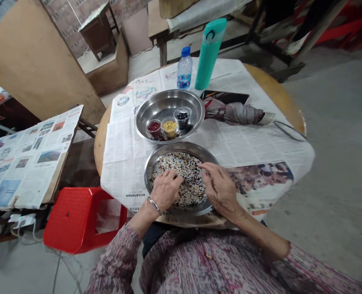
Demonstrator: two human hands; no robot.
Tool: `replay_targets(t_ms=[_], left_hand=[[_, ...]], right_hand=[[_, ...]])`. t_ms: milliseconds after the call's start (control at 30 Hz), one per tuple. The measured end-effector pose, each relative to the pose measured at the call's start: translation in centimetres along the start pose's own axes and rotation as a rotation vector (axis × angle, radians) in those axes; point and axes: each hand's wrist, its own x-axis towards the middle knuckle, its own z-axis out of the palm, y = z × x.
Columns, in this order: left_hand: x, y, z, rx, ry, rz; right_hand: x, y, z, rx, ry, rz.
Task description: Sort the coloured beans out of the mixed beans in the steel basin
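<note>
Our left hand point(165, 190) lies palm down on the mixed grains point(191, 188), its fingers half curled into them. Our right hand point(220, 188) is open, with its fingertips point(201, 165) resting on the far side of the heap. Neither hand closes on anything we can see, though our fingers hide whatever lies beneath them, so we cannot rule out a grain or two pinched there.

Low, spread fingers suit this work best, touching the top layer lightly so the grains stay inside the rim. The round steel plate point(181, 148) sits directly between our hands. Being round, it has no long axis or pointing direction, and the grains spread in a rough disc across it.

Just beyond our hands, a larger steel basin point(168, 100) holds small cups of red point(154, 128), yellow point(169, 127) and black point(182, 118) grains. Newspaper point(119, 141) covers the round wooden surface point(279, 92) beneath them.
</note>
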Motion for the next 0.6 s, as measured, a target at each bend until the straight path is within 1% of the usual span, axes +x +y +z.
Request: replay_targets(t_ms=[100,200,267,400,467,500,533,600], left_hand=[[-1.9,-1.1,-0.5,-0.003,0.087,-0.125],[-3.2,-1.5,-0.2,-0.057,0.207,-0.208],[-3.7,-1.4,0.4,-0.12,0.288,-0.229],[-4.5,-0.9,1.6,-0.272,0.457,-0.251],[-4.7,-0.6,2.0,-0.338,0.539,-0.255],[-4.8,-0.5,2.2,-0.362,0.583,-0.258],[-4.9,-0.5,2.3,-0.382,0.628,-0.258],[-5.1,-0.4,2.5,-0.405,0.691,-0.245]], right_hand=[[0.1,-0.1,-0.1,-0.062,-0.037,-0.06],[0.3,0.2,-0.5,-0.141,-0.149,-0.158],[0.3,0.4,-0.9,-0.148,-0.276,-0.239],[-0.1,0.3,-1.6,-0.052,-0.651,-0.428],[-0.3,-0.1,-1.4,-0.032,-0.792,-0.5],[-0.3,-0.3,-1.2,-0.04,-0.822,-0.517],[-0.2,-0.4,-0.8,-0.061,-0.826,-0.521],[0.4,-0.6,0.2,-0.121,-0.778,-0.505]])
